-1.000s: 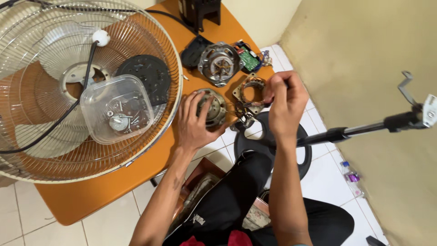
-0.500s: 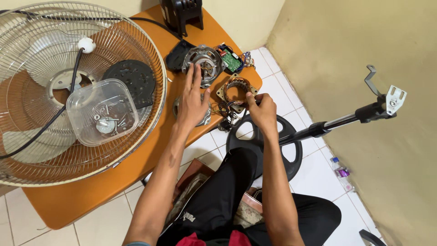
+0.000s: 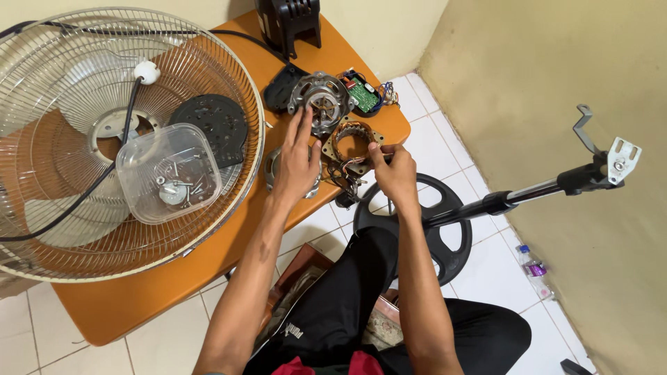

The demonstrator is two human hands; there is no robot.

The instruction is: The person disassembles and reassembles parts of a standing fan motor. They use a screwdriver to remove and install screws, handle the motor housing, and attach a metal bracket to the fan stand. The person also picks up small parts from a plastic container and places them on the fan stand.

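Stator point(image 3: 353, 141), a square frame w/ copper windings, lies near the table point(image 3: 139, 305) edge, loose wires point(image 3: 344, 177) trailing off it. Its near corner is pinched by the right hand point(image 3: 394, 173), fingers closed on it. The left hand point(image 3: 295, 163) is laid flat, fingers apart, on a round metal motor cover point(image 3: 278, 167); fingertips reach twd the motor housing point(image 3: 319, 101) just beyond. A green circuit board point(image 3: 365, 96) sits beside it; fan guard point(image 3: 125, 139) w/ clear screw tub point(image 3: 167, 170) lies to the left. Risks, as judged: stator could be dragged off the edge by a tug; thin wires could be snagged and snapped.
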